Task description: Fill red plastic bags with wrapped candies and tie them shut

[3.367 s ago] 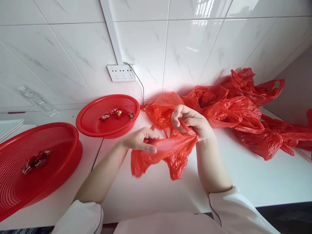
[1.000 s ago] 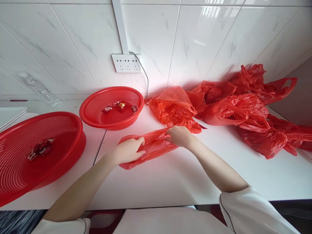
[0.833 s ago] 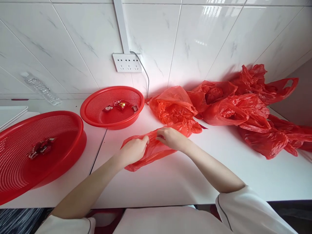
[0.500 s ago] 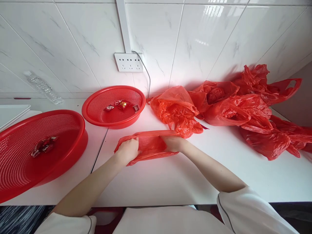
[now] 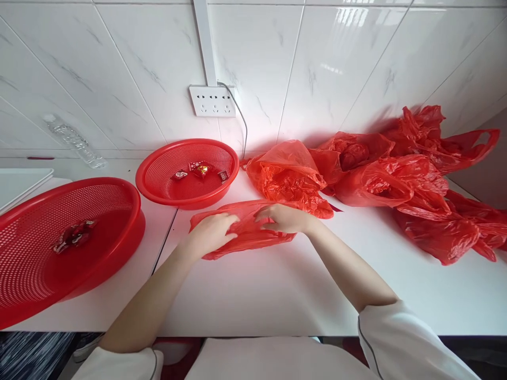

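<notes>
A red plastic bag (image 5: 249, 232) lies spread and crumpled on the white table in front of me. My left hand (image 5: 212, 232) is on its left part, thumb and fingers apart. On the bag's right side rests my right hand (image 5: 283, 217), fingers bent and spread, pointing left. Neither hand visibly grips the plastic. Just behind the bag is a bulging red bag (image 5: 289, 163). A small red perforated basket (image 5: 148, 192) stands behind my left hand, with a few wrapped sweets (image 5: 202, 170) inside.
A larger red basket (image 5: 132, 232) at the left holds several wrapped sweets (image 5: 73, 236). More red plastic bags (image 5: 415, 179) are heaped at the right. A clear plastic bottle (image 5: 75, 141) lies by the tiled wall, which carries a socket strip (image 5: 213, 101) with a grey cable.
Both hands have come out of the bag's mouth and now lie on top of it with fingers loosened. The bag has flattened and its opening has closed up.
</notes>
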`<action>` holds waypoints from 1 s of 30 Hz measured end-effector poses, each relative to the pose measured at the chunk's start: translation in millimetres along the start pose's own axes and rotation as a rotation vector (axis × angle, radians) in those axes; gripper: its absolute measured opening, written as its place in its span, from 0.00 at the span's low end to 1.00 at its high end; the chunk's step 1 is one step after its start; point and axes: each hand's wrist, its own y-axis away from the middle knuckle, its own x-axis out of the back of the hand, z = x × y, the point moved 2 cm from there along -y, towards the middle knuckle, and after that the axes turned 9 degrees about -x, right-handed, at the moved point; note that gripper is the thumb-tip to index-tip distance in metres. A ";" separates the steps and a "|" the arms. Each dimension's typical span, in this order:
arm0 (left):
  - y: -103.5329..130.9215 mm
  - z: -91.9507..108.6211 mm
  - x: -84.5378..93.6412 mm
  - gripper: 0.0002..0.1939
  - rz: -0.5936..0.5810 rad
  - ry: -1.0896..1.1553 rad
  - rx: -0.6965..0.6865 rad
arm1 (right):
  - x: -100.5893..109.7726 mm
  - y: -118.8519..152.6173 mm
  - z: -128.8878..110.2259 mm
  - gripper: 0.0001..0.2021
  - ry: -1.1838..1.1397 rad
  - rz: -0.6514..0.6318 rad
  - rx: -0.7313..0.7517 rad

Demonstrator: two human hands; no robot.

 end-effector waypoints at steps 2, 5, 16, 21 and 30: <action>1.5 7.5 2.1 0.13 0.098 -0.089 -0.153 | 8.5 3.9 -13.3 0.14 -0.097 0.105 0.149; 0.7 5.1 -2.7 0.16 0.137 -0.203 -0.251 | 10.3 7.6 -20.2 0.13 -0.020 0.264 0.218; -15.2 -38.1 -40.1 0.51 -0.135 0.023 -0.063 | -32.8 -17.5 46.7 0.53 0.337 0.017 -0.100; -15.9 -52.1 -44.7 0.49 -0.145 0.177 0.008 | -28.1 -24.5 50.7 0.50 0.248 -0.099 -0.188; -2.7 -71.4 -29.9 0.35 0.594 0.954 0.531 | 8.1 -40.7 -20.0 0.16 -0.215 0.514 0.113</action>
